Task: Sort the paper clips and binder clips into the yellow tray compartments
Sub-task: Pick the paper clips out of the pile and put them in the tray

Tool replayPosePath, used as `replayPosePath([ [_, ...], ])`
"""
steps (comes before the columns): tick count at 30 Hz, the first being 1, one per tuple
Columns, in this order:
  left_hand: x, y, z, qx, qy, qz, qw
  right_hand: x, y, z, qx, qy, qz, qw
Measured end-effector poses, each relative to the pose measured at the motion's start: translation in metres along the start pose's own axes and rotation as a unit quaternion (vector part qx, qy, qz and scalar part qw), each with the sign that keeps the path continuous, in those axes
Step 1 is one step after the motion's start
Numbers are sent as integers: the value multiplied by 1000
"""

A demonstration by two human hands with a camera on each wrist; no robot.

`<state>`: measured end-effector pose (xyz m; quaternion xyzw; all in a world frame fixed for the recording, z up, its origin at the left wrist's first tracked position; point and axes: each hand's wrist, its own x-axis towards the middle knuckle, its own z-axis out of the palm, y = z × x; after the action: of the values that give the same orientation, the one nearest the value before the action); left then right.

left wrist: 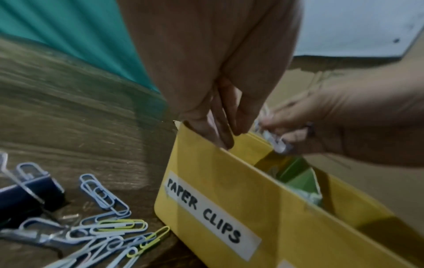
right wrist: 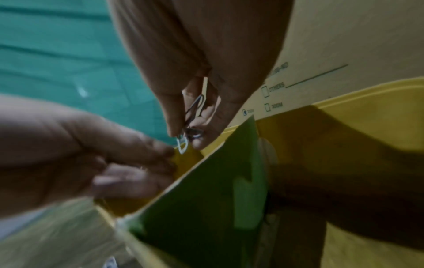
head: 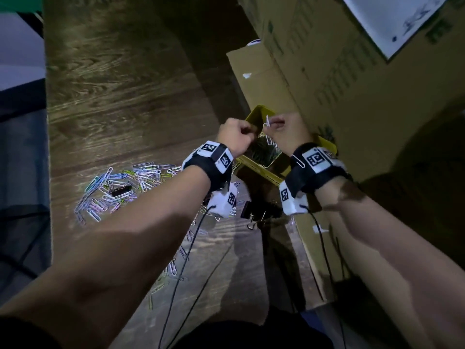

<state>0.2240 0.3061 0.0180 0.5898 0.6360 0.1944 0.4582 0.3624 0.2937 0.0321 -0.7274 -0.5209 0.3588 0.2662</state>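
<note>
Both hands hover over the yellow tray (head: 256, 164), whose front wall reads "PAPER CLIPS" (left wrist: 229, 183). My right hand (head: 273, 125) pinches a small bunch of white paper clips (head: 267, 121) between thumb and fingers above the paper clip compartment; the same clips (right wrist: 186, 127) hang from its fingertips. My left hand (head: 247, 133) is curled just left of them, its fingers (left wrist: 220, 134) at the tray's rim, with nothing seen in it. A loose pile of coloured paper clips (head: 120, 182) with a black binder clip (head: 120, 192) lies on the table at the left. More binder clips (head: 254, 210) lie below the tray.
A green divider (right wrist: 206, 190) splits the tray. Cardboard boxes (head: 327, 84) stand against the tray at the right and behind. The wooden table (head: 113, 84) ends at the left edge. Black cables run from both wrist cameras toward me. More paper clips (left wrist: 110, 226) lie by the tray's front.
</note>
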Motion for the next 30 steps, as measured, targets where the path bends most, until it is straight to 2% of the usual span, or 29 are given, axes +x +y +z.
replayPosePath([
  [3, -16, -11, -18, -138, 35, 6, 990, 7, 0, 14, -106, -56, -2, 993],
  [6, -41, -24, -43, -157, 41, 9, 987, 4, -2, 23, -205, -81, -8, 975],
  [8, -64, -41, -60, -139, 21, 6, 990, -1, -4, 25, -217, -80, -7, 973],
  [10, -91, -62, -79, -86, -29, 12, 996, -11, -11, 26, -199, -64, -24, 978],
  [13, -139, -108, -105, 45, -145, 29, 988, -38, -26, 28, -162, -13, -108, 981],
  [16, -188, -165, -121, 202, -266, 1, 943, -80, -38, 43, -148, -18, -190, 970],
  [17, -205, -187, -123, 244, -296, -20, 924, -95, -37, 52, -154, -39, -206, 965],
  [18, -220, -206, -123, 285, -300, -37, 910, -110, -34, 63, -168, -64, -216, 960],
  [19, -234, -223, -122, 313, -272, -41, 909, -125, -29, 76, -188, -95, -219, 953],
  [20, -249, -237, -119, 318, -226, -34, 920, -140, -22, 90, -212, -134, -213, 944],
  [22, -271, -255, -111, 256, -144, -9, 956, -169, -9, 116, -255, -203, -200, 924],
  [23, -277, -256, -106, 241, -116, 16, 963, -182, -2, 128, -267, -227, -201, 915],
  [26, -268, -245, -88, 286, -38, 112, 951, -209, 12, 156, -287, -252, -209, 900],
  [27, -259, -237, -83, 308, -18, 125, 943, -212, 16, 163, -292, -251, -202, 901],
  [28, -248, -228, -78, 319, 0, 123, 940, -213, 20, 166, -297, -248, -192, 902],
  [30, -233, -223, -82, 299, 22, 86, 950, -221, 19, 187, -313, -241, -190, 899],
])
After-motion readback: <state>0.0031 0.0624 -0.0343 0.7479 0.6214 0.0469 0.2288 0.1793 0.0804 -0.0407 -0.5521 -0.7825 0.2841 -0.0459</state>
